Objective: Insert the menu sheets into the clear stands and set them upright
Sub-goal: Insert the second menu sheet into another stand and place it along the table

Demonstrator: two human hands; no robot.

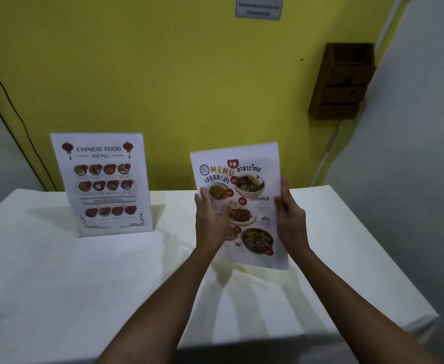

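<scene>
A Chinese food menu (102,183) stands upright in a clear stand at the left rear of the white table (84,271). A Thai food menu (244,179), apparently inside its clear stand, is held up above the table's right half. My left hand (210,223) grips its left edge, thumb across the printed front. My right hand (290,216) grips its right edge. The menu's bottom edge hangs just above the tablecloth, tilted a little to the left. I cannot tell where the sheet ends and the clear stand begins.
A yellow wall (176,88) rises right behind the table. A brown wooden box (343,80) is mounted on it at the upper right, and a small sign (259,8) at the top. A black cable (13,111) runs down the left side.
</scene>
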